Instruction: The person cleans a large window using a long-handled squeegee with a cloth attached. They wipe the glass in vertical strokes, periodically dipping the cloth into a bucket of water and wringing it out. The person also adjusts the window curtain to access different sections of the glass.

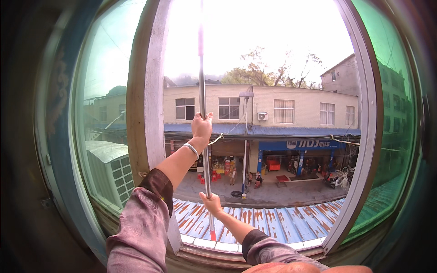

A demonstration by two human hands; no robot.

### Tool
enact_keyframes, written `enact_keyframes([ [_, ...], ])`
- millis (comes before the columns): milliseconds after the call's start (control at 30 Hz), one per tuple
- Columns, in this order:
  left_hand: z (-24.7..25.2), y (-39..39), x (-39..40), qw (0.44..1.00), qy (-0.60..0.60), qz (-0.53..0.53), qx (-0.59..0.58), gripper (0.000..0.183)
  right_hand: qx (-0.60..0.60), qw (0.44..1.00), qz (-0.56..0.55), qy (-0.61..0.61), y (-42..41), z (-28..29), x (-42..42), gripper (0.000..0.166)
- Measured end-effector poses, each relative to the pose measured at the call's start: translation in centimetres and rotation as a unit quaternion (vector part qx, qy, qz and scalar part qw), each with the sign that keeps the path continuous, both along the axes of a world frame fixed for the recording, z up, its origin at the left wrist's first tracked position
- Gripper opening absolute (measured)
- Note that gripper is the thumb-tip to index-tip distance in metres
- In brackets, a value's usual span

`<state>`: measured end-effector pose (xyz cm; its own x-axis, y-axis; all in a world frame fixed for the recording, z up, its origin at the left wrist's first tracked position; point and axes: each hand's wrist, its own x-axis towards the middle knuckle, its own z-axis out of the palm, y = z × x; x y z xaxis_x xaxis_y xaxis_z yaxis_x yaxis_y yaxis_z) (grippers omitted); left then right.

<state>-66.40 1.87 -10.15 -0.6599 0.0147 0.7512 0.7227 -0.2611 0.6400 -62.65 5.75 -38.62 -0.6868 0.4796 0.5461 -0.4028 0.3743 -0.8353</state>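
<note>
A shiny metal pole [202, 85] stands nearly upright outside the open window, its top lost in the glare of the sky. Around its middle, my left hand [201, 127] is closed, with a silver bracelet [192, 150] on that wrist. Lower down, my right hand [211, 203] grips the same pole. Below this hand the pole ends in a red tip [213, 235], which appears just above the tiled outer sill [222, 245]; whether it touches is unclear. Both arms reach out through the window opening.
Wooden window frame posts [157, 102] flank the opening, with green glass panes [392, 143] beyond. Below lies a rusty blue corrugated roof [273, 220]. Overhead cables [307, 136] cross in front of shops over the street, where several people are. An air-conditioner unit [109, 170] sits outside left.
</note>
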Motion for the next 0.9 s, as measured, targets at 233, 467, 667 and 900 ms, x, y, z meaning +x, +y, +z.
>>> enact_keyframes([
  [233, 1.5, 0.9, 4.6, 0.973, 0.038, -0.228, -0.024, 0.02, -0.055, 0.993, -0.06, 0.082, 0.6, 2.0, 3.1, 0.036],
  [467, 1.4, 7.0, 10.9, 0.922, 0.075, -0.366, -0.095, 0.018, -0.135, 0.975, -0.079, 0.158, 5.2, 0.6, 5.8, 0.03],
  [667, 1.9, 13.8, 17.4, 0.891, 0.108, -0.416, -0.144, 0.019, -0.146, 0.96, -0.129, 0.201, 10.3, 1.3, 9.9, 0.03],
  [900, 3.6, 20.3, 24.0, 0.878, 0.141, -0.417, -0.187, 0.023, -0.221, 0.938, -0.111, 0.241, 14.1, 5.4, 15.9, 0.03],
])
